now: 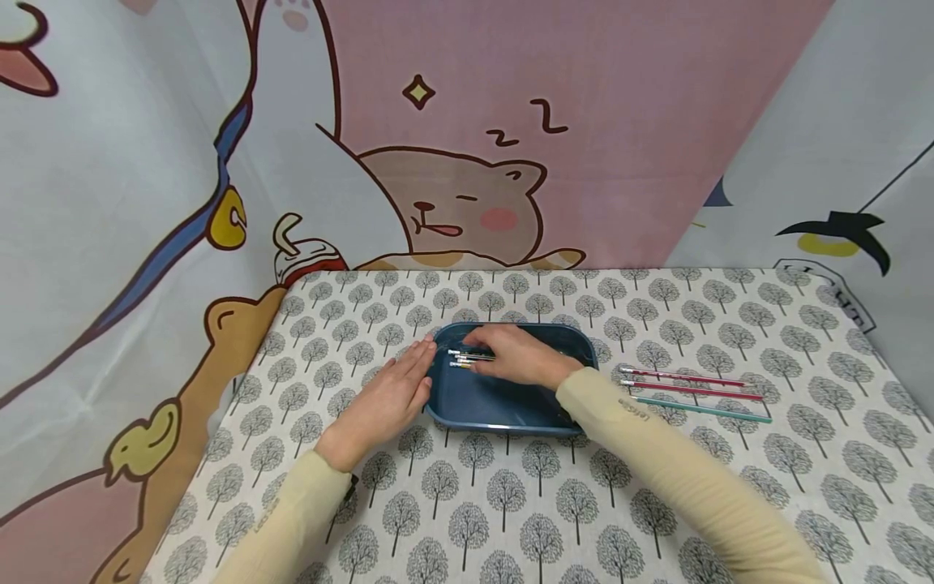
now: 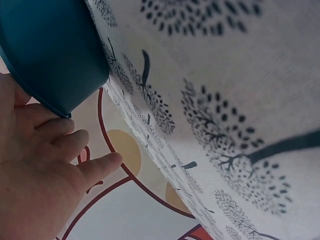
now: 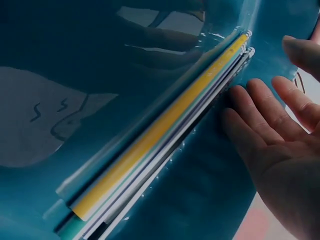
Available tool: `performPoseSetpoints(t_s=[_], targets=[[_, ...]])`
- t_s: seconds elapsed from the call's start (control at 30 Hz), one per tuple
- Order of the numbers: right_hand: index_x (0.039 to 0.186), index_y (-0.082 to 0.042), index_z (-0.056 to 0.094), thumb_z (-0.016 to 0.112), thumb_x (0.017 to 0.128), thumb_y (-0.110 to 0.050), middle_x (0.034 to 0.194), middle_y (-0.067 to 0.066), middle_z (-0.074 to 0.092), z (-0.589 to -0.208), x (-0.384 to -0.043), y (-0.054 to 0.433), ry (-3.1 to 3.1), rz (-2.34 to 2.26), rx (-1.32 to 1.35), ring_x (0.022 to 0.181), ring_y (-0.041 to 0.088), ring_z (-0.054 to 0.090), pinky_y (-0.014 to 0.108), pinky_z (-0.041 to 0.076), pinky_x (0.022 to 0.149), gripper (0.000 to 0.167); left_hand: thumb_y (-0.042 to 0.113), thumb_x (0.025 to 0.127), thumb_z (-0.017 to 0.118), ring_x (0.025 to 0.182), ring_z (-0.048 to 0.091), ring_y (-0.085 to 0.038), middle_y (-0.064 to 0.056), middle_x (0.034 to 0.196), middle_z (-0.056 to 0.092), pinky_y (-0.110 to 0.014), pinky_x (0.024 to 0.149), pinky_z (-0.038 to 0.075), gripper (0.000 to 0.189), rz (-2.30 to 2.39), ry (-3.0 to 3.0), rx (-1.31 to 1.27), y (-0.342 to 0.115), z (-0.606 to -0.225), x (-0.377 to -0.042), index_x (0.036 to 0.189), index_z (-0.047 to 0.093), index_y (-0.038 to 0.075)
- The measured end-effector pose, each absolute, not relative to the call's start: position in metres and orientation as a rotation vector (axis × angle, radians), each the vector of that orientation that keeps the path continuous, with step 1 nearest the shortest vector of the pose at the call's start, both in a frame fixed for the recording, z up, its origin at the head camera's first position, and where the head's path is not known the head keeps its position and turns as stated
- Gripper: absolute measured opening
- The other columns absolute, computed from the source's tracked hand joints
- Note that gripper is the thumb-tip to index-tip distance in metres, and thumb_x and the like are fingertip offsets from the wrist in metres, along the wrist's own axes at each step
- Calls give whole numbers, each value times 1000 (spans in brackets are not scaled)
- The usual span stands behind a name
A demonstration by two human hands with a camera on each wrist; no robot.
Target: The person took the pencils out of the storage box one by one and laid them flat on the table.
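Note:
A dark blue tray (image 1: pixel 503 422) lies on the tree-patterned cloth. Several pencils lie together in it, their eraser ends (image 1: pixel 461 359) showing beyond the right hand. In the right wrist view a yellow pencil (image 3: pixel 165 127) is beside white, purple and dark ones. My right hand (image 1: pixel 514 354) reaches into the tray over the pencils. Its slightly bent fingers (image 3: pixel 260 110) are beside the bundle, apart from it, gripping nothing. My left hand (image 1: pixel 390 393) is at the tray's left side, its extended fingers touching the rim; in the left wrist view they are by the outer wall (image 2: pixel 55 50).
To the right of the tray, two red pencils (image 1: pixel 693 389) and a teal pencil (image 1: pixel 704 410) lie side by side on the cloth (image 1: pixel 540 519). A cartoon-printed curtain (image 1: pixel 620 146) hangs behind the table and along its sides.

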State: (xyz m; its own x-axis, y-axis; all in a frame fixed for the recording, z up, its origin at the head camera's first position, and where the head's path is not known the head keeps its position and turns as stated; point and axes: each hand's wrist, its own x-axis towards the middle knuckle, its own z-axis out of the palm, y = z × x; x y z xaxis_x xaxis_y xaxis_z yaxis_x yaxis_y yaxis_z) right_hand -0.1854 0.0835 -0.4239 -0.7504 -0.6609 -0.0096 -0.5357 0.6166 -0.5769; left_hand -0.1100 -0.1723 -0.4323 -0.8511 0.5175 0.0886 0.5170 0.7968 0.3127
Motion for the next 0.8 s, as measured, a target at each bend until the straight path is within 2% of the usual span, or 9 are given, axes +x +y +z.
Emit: performPoseSetpoints(t_s=[0.47, 0.8], targets=[[137, -3, 66, 75, 97, -15, 136, 10, 67, -429, -186, 85, 2624, -767, -983, 124, 24, 64, 41, 51, 108, 43, 23, 111, 44, 155, 26, -29, -11, 169, 26, -61, 120, 32, 57, 514, 2972, 845, -171, -431, -110, 163, 28, 5], [130, -3, 70, 76, 94, -10, 125, 10, 71, -431, -186, 86, 2641, -742, -1018, 112, 23, 68, 38, 56, 99, 38, 23, 111, 45, 154, 30, -32, -11, 169, 27, -60, 120, 33, 56, 515, 2980, 856, -171, -432, -110, 162, 31, 3]])
